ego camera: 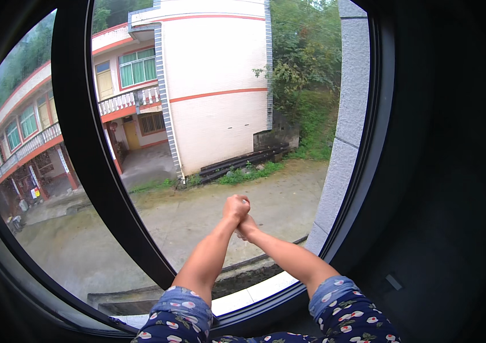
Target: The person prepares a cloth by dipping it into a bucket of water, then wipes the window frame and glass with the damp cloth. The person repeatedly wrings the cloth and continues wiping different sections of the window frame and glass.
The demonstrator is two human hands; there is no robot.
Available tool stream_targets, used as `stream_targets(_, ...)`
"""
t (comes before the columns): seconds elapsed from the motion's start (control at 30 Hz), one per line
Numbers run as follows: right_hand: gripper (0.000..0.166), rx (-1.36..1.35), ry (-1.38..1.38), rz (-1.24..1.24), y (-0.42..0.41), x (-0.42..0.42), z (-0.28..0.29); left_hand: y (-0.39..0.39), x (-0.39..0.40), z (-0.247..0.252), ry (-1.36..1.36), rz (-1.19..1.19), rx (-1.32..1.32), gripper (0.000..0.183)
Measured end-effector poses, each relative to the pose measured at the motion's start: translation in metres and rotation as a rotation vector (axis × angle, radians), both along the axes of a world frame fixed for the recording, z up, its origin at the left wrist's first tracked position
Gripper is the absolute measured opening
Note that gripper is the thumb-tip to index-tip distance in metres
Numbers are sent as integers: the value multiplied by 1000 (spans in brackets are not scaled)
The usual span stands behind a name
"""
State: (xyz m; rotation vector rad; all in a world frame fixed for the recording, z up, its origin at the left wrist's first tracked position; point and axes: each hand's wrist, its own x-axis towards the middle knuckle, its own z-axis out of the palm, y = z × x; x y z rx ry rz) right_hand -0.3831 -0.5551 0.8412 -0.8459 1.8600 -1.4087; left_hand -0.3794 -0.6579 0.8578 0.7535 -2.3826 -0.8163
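Both my arms reach out through the open part of a sliding window. My left hand (236, 207) is curled into a fist, farther out than the other. Just below it and touching it is my right hand (248, 227), also with bent fingers. A small pale patch shows at the edge of the left fist; whether it is part of a held thing cannot be made out. The insides of both hands are hidden. Beneath my forearms run the pale window sill (247, 296) and the metal window track (264, 303).
A dark window frame post (97, 141) stands left of my arms, beside a glass pane (67, 231). On the right is a grey stone wall edge (341, 141). Outside lie a concrete yard (208, 210), a white tiled building (217, 85) and trees (307, 55).
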Motion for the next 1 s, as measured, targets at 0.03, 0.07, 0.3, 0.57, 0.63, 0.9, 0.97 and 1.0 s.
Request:
stream_targets(0.03, 21, -62, 58, -27, -18, -15, -19, 1, -6, 6, -9, 2, -47, 25)
stream_targets(0.07, 22, -122, 118, -56, -35, -32, -39, 4, -10, 14, -20, 3, -93, 26)
stream_targets(0.3, 22, -894, -992, 266, -146, -123, -138, 14, -10, 61, -64, 77, -166, 24)
stream_targets(0.57, 35, -448, -75, -113, -115, -75, -91, -16, 1, 29, 71, -11, -52, 24)
stream_targets(0.63, 35, -180, 89, -175, -84, -17, -48, -46, 23, -6, 99, 55, -109, 37)
stream_targets(0.9, 33, -39, -19, -83, 39, -51, -54, 47, 31, -75, 387, 132, 1070, 61)
stream_targets(0.97, 25, -66, -97, 33, 51, -40, -57, 34, 55, -94, 463, 102, 1167, 53)
stream_targets(1.0, 31, -78, -191, 86, 58, -34, -55, 28, 61, -96, 506, 88, 1218, 48)
